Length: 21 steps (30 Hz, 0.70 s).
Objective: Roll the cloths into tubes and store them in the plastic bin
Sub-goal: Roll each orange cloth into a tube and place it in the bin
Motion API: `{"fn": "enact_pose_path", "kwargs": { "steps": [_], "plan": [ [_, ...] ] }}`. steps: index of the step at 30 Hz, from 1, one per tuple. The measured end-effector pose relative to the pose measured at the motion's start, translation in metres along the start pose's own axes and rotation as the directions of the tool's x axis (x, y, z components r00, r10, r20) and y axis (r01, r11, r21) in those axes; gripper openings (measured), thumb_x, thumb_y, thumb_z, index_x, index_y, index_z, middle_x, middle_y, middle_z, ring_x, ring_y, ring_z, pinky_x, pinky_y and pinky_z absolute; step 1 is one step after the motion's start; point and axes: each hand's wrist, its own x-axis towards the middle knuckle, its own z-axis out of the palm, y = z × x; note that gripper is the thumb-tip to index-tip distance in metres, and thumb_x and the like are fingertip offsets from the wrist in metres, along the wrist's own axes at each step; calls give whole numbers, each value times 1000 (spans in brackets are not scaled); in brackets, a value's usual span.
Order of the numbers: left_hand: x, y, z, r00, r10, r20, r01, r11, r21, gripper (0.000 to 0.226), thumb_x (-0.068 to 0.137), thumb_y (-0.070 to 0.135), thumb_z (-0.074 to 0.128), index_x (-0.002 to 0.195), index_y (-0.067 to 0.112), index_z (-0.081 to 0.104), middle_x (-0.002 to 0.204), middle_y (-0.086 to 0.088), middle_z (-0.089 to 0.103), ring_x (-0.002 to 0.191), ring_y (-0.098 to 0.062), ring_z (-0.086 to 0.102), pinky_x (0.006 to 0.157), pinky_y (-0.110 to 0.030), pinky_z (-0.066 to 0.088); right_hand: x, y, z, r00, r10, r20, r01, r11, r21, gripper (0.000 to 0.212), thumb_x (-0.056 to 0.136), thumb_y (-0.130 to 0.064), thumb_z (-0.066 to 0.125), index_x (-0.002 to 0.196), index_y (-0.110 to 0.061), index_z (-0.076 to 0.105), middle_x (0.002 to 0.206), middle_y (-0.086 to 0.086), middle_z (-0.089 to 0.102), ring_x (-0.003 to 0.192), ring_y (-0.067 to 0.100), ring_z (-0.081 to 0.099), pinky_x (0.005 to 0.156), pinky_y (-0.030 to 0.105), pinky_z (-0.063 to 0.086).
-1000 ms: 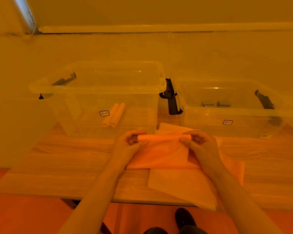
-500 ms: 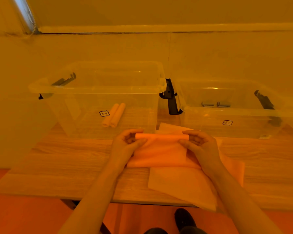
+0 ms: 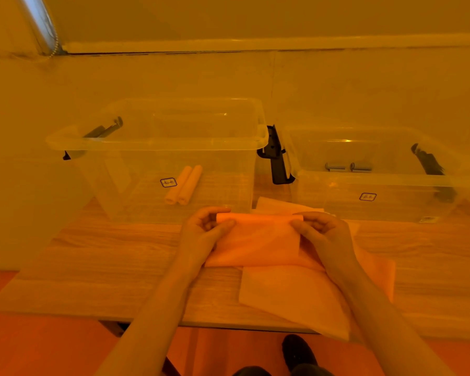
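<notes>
A: Head view. Left hand (image 3: 205, 230) and right hand (image 3: 322, 233), fingers curled, pinch the ends of the half-rolled orange cloth (image 3: 258, 234).

B: Location?

A: On a wooden table (image 3: 120, 256), atop loose cloths (image 3: 291, 294), before a clear bin (image 3: 158, 139) containing two rolls (image 3: 185, 184); wall behind.

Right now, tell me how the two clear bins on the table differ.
The left bin stands taller than the right bin. The left bin holds two pale orange rolled cloths; the right bin holds two grey rolls. Both are clear plastic, lidless, with black handles and a small label in front.
</notes>
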Motion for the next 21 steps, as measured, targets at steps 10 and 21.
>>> {"fn": "enact_pose_path", "kwargs": {
  "steps": [10,21],
  "plan": [
    [1,-1,-1,1000,-16,5,16,1000,1,29,80,7,70,92,32,65,86,7,67,72,-6,60,53,-17,45,0,0,-1,1000,10,28,-10,1000,16,29,73,-5,76,99,-17,71,97,3,73,88,15,70,76,29,58],
    [3,-4,-1,1000,25,-9,-25,1000,5,24,82,12,68,96,31,64,94,2,68,83,-7,63,60,-16,51,-2,-3,-1,999,15,40,-15,1000,10,33,71,-2,77,99,-17,69,91,3,73,81,13,70,67,22,57]
  ]
}}
